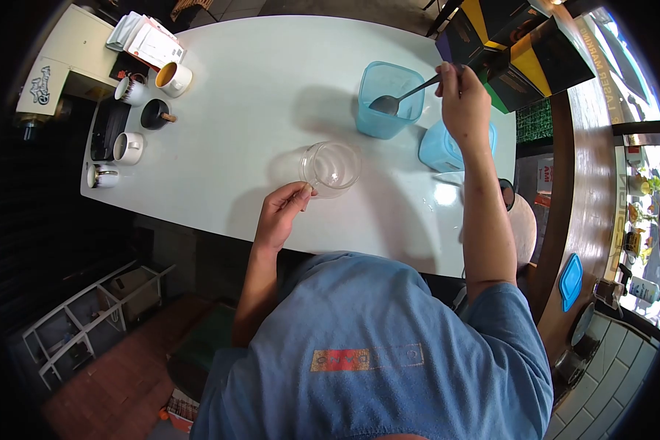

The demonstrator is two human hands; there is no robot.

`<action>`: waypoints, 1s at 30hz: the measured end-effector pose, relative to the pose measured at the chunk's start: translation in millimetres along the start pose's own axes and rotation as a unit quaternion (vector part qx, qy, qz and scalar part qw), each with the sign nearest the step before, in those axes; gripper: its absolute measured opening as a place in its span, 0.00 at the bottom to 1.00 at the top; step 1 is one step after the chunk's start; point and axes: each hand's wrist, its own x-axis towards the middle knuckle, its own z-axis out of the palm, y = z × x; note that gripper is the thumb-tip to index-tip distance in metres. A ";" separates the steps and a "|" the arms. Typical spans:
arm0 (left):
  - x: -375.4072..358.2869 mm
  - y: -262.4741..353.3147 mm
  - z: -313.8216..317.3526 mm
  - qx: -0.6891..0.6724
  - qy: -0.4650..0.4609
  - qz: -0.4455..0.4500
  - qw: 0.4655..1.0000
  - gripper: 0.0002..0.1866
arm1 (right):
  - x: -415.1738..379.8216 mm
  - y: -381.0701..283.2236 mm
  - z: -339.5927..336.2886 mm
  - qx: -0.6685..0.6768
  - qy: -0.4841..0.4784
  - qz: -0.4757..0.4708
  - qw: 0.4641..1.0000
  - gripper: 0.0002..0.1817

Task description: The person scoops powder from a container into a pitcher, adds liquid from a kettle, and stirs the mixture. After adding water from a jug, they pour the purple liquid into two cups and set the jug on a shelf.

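Note:
My left hand (284, 209) pinches the handle of a clear glass mug (334, 167) on the white table. The mug looks empty. In my right hand (463, 103) is the handle end of a dark metal spoon (411, 92). The spoon slants down to the left, its bowl inside the open, translucent blue container (383, 126). Whether anything lies in that container I cannot tell. A second blue container (438, 149) is partly hidden behind my right wrist and forearm.
White table (249, 95) bears several cups, one a white mug (174, 78), along its left side, near papers (152, 42). Black and yellow boxes (521, 59) stand at the back right. A blue lid (570, 282) is on the wooden ledge (581, 183).

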 end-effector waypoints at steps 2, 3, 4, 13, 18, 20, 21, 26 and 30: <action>0.5 -0.6 -0.2 -0.003 -0.001 0.001 1.000 0.11 | 2.2 2.5 -7.0 -0.011 0.016 0.017 1.000 0.16; 0.9 -1.3 -0.3 -0.012 0.002 -0.005 1.000 0.11 | 3.0 4.0 -11.2 0.005 0.030 0.029 0.999 0.16; 1.7 -1.2 -0.3 -0.022 0.005 -0.012 1.000 0.11 | 4.0 6.3 -15.7 0.020 0.044 0.040 0.998 0.16; 13.0 8.9 9.5 -0.077 -0.024 -0.043 0.996 0.11 | -14.4 -17.7 -57.6 0.158 0.126 -0.002 0.979 0.15; 19.8 13.9 17.9 -0.086 -0.024 -0.036 0.995 0.11 | -77.5 -23.2 -44.0 0.270 0.102 -0.138 0.948 0.07; 21.0 13.5 17.5 -0.089 -0.018 -0.035 0.995 0.11 | -97.8 -8.0 -40.6 0.224 0.046 -0.286 0.931 0.04; 21.5 12.5 15.7 -0.098 -0.024 -0.035 0.994 0.10 | -102.2 -8.2 -41.2 0.146 0.053 -0.355 0.922 0.02; 15.3 7.7 12.2 -0.101 -0.011 -0.035 0.994 0.09 | -91.8 -0.9 -42.4 0.159 0.159 -0.352 0.909 0.05; 9.8 -3.2 3.6 -0.096 -0.019 -0.013 0.995 0.08 | -60.4 -9.0 -37.5 0.175 0.233 -0.214 0.933 0.07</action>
